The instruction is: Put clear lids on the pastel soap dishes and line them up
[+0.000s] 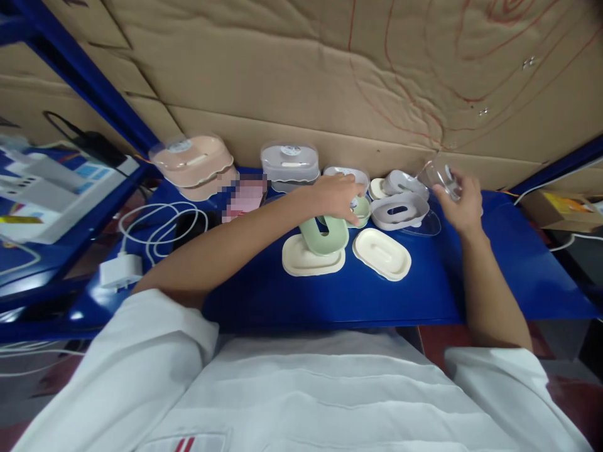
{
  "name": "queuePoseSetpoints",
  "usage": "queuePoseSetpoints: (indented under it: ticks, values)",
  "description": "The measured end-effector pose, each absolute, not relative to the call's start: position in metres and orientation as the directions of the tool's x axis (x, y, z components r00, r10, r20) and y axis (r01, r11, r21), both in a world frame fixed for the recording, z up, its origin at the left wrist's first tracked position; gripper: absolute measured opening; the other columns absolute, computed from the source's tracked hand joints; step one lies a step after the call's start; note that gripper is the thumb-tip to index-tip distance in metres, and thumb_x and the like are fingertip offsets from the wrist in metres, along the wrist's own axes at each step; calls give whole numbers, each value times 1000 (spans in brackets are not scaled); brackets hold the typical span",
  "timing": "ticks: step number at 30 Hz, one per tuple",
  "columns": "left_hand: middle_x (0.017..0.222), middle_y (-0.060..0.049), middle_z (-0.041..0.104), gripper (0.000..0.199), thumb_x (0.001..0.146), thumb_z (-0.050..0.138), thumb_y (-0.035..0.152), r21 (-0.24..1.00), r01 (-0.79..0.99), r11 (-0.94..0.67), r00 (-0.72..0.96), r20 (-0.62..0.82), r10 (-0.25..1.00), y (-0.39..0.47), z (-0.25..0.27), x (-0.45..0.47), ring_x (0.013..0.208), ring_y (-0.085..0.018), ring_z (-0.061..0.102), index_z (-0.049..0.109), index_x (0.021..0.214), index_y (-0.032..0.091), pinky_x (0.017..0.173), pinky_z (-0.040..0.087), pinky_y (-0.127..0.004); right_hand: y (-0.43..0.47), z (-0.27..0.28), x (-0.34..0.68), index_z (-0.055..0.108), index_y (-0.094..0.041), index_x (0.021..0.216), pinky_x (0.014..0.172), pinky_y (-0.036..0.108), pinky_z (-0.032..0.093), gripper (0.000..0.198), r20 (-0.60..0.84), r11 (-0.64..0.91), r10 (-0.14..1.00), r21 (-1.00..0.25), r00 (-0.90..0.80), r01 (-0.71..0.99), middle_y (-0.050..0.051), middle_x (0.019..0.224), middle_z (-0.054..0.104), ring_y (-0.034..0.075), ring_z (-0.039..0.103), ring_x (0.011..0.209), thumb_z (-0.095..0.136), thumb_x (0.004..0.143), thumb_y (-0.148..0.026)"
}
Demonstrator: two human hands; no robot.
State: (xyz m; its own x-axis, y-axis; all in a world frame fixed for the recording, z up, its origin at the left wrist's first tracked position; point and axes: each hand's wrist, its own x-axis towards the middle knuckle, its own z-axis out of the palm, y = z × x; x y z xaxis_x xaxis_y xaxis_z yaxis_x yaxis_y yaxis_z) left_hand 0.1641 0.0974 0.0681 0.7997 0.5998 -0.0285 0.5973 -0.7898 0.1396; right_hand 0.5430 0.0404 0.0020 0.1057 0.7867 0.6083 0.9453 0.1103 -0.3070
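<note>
My right hand (pixel 462 202) grips a clear plastic cover (pixel 445 177) above the right part of the blue shelf. My left hand (pixel 340 196) reaches to the middle, its fingers and thumb closed on a small light-green container (pixel 360 212). Just below it, a light-green oval piece with a slot (pixel 335 237) leans on a cream oval tray (pixel 308 258). Another cream tray (pixel 382 253) lies flat to the right. Between my hands sit a grey slotted oval piece (pixel 399 213), a grey cup-like part (pixel 406 183) and a small round cream piece (pixel 377 188).
Along the back stand a peach lidded box (pixel 198 164), a grey lidded box (pixel 290 164) and another clear-topped piece (pixel 346 176) partly behind my hand. A pink, partly pixelated item (pixel 247 196), a white cable (pixel 155 220) and a charger (pixel 120 271) lie left. Cardboard (pixel 264 75) walls the back.
</note>
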Motion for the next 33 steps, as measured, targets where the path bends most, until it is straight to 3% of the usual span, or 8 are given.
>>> queuePoseSetpoints:
  ticks: [4, 8, 10, 13, 19, 24, 30, 33]
  values:
    - [142, -19, 64, 73, 74, 95, 38, 102, 619, -779, 785, -59, 617, 103, 66, 172, 129, -43, 62, 64, 137, 19, 96, 55, -49, 50, -4, 533, 56, -20, 154, 113, 49, 46, 66, 568, 155, 821, -306, 50, 940, 22, 155, 61, 30, 56, 141, 41, 109, -65]
    - [126, -10, 73, 40, 92, 76, 36, 195, 583, -788, 798, 46, 601, 106, 71, 164, 115, -33, 69, 69, 130, 24, 93, 54, -44, 43, -3, 558, 62, -18, 145, 111, 55, 42, 57, 568, -38, 793, -314, 220, 949, 29, 154, 59, 34, 55, 139, 41, 110, -56]
    - [125, -9, 74, 30, 102, 57, 23, 166, 620, -767, 743, 189, 642, 100, 77, 158, 115, -31, 70, 70, 129, 23, 95, 54, -45, 37, -3, 575, 72, -17, 124, 103, 61, 41, 52, 534, -186, 775, -319, 338, 929, 34, 138, 67, 41, 59, 127, 65, 97, -61]
    - [134, -15, 69, 47, 100, 38, 3, 20, 611, -791, 751, 299, 588, 78, 81, 155, 126, -33, 67, 71, 131, 17, 99, 52, -50, 32, -7, 590, 71, -24, 85, 93, 60, 41, 39, 442, -338, 777, -308, 448, 889, 24, 99, 76, 38, 64, 100, 82, 80, -61]
    - [108, -15, 78, 15, 91, 76, 18, 60, 502, -863, 863, 26, 504, 38, 58, 167, 101, -37, 77, 78, 106, 15, 80, 58, -43, 36, -2, 578, 67, -23, 87, 90, 59, 41, 29, 451, -404, 730, -321, 513, 857, 24, 86, 74, 38, 66, 95, 62, 93, -51]
    - [109, -13, 79, 26, 91, 67, 8, 189, 523, -831, 848, -13, 530, 57, 54, 163, 104, -36, 76, 78, 113, 18, 85, 56, -44, 30, 16, 537, 64, -13, 135, 100, 60, 43, 56, 558, -237, 740, -304, 374, 923, 35, 132, 70, 43, 65, 122, 33, 106, -50]
    - [121, -6, 80, 37, 100, 59, 15, 284, 473, -834, 864, 34, 502, 71, 64, 144, 116, -29, 74, 71, 133, 26, 96, 54, -40, 31, 26, 462, 69, -27, 139, 116, 54, 41, 49, 474, 184, 879, -229, -56, 956, 11, 142, 74, 34, 64, 134, 45, 107, -56]
    - [126, -6, 80, 41, 102, 55, 13, 311, 410, -857, 887, 84, 455, 69, 62, 140, 118, -26, 74, 68, 138, 26, 102, 53, -37, 48, 43, 428, 70, -29, 137, 116, 59, 41, 46, 467, 299, 869, -227, -166, 927, 9, 141, 75, 36, 65, 135, 41, 110, -53]
